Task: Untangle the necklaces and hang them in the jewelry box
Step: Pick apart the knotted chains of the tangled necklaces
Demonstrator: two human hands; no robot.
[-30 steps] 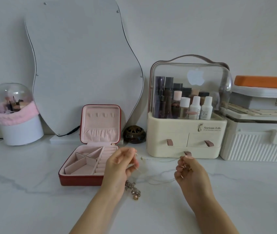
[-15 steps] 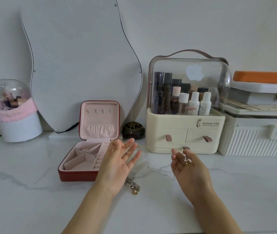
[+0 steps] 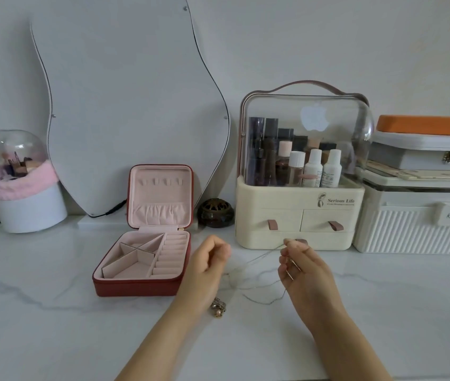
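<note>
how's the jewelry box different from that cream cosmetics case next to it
The jewelry box is red outside with pink lining; the cosmetics case is cream with a clear dome. The jewelry box stands open and its compartments look empty; the cosmetics case is closed and holds bottles. The box is low, the case taller with a handle. Both sit on the marble counter.

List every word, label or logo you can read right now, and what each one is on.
"Serious Life": on the cream cosmetics organizer, beside a small figure logo.
Smaller line beneath it: too small to read.
"KaSi" (roughly, handwritten): tag on the white ribbed box.
Apple-shaped logo, no words: clear lid.
Labels on the white bottles: blurred.
</note>
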